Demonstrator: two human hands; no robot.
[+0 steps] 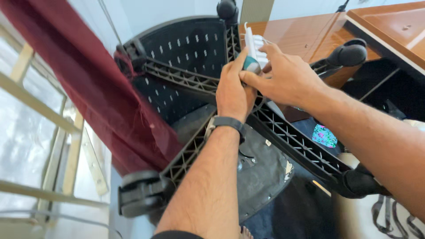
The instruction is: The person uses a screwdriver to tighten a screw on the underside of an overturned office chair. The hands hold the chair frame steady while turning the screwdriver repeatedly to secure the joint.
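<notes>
Head view: both hands close on a small white and teal plastic tool at the hub of an upturned office-chair base.

The left hand wraps its teal lower end; the right hand pinches the white upper part. It looks light, rigid and smooth, best gripped low on the body. The black ribbed base seems stiff and heavy, its castor wheels loose, a maroon curtain alongside.

No clear packages, labels (blurry view)
</notes>
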